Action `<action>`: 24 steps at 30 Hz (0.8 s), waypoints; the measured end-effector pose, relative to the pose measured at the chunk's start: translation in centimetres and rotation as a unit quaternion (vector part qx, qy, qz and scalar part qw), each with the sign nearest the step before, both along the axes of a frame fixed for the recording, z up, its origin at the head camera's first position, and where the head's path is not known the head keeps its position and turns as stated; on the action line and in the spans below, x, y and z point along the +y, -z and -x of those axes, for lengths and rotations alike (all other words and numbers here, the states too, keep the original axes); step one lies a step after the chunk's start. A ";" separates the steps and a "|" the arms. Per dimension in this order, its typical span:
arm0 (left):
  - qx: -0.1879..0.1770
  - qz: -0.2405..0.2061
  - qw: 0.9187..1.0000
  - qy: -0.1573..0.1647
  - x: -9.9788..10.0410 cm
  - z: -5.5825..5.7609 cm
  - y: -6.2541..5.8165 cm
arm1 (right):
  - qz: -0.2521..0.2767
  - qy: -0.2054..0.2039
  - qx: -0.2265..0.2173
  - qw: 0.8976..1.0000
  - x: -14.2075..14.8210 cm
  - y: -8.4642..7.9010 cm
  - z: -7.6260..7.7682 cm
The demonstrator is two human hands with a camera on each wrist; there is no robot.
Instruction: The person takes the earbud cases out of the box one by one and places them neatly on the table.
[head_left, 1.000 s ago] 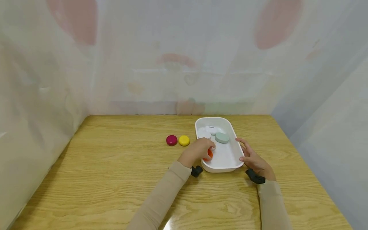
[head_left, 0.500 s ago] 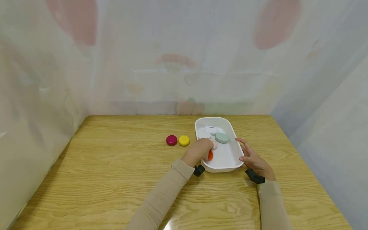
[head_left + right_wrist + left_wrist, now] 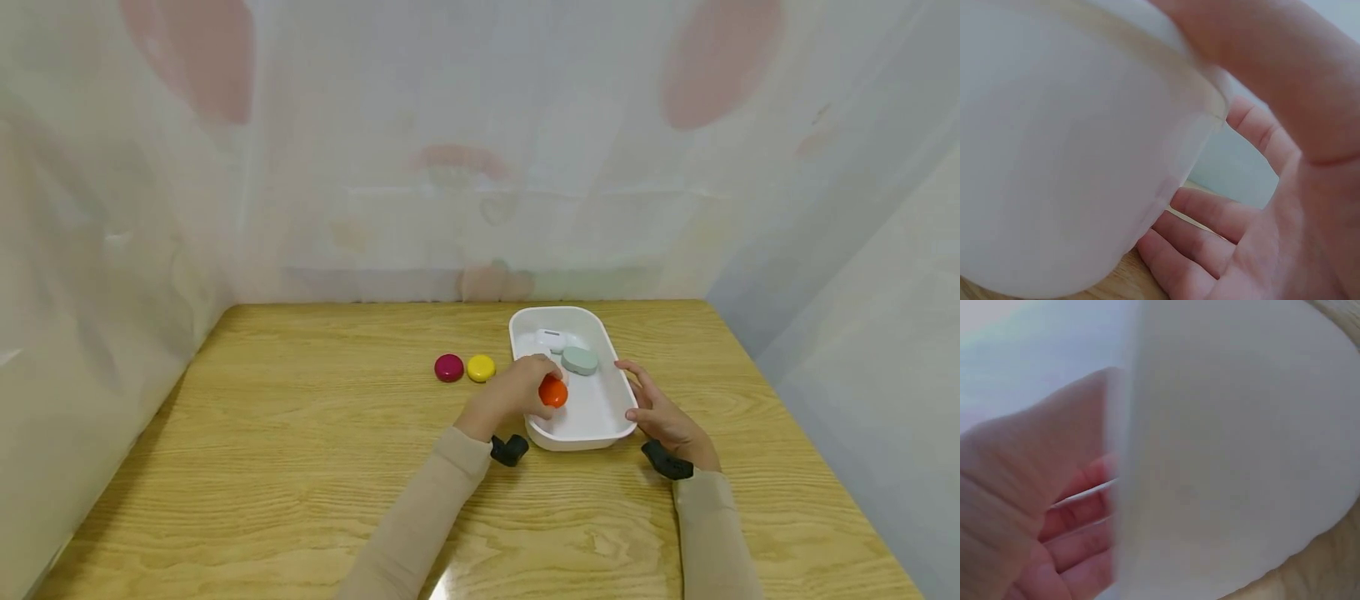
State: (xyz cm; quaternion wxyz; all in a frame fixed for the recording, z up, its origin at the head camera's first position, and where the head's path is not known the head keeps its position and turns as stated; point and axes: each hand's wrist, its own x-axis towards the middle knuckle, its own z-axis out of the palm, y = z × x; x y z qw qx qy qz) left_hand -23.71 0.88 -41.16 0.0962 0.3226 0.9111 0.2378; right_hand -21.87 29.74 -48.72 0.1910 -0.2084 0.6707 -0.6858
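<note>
A white rectangular tray (image 3: 592,436) with rounded corners stands right of the table's middle. Over its near left part my left hand (image 3: 516,392) pinches a glossy orange round disc (image 3: 553,392) between thumb and fingers. At the tray's right side, my right hand (image 3: 663,417) holds the wall, thumb and index fingertips on the rim and the other fingers against the outside. A pale green oval case (image 3: 580,360) and a small white case (image 3: 551,340) lie inside the tray. A pale pink piece (image 3: 565,377) shows partly behind the left hand. In the left wrist view, the tray wall hides the fingertips.
Left of the tray, a dark red disc (image 3: 449,367) and a yellow disc (image 3: 481,367) lie side by side on the wooden table (image 3: 300,467). Pale patterned curtains (image 3: 480,150) enclose the table at the back and sides.
My left hand has lifted the orange disc from the tray's near left part, slightly up and to the right in the head view. My right hand has stayed at the tray's side.
</note>
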 end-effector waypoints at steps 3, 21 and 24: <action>-0.012 -0.059 0.998 -0.009 -1.1 0.0 -0.3 | -0.001 -0.002 0.002 1.000 0.0 0.0 0.0; -0.022 -0.227 0.967 -0.115 -11.6 2.0 1.5 | 0.010 -0.014 0.010 1.000 -0.1 0.0 -0.1; -0.043 -0.246 0.958 -0.144 -13.3 2.5 2.0 | 0.015 -0.017 0.014 1.000 -0.1 0.0 0.0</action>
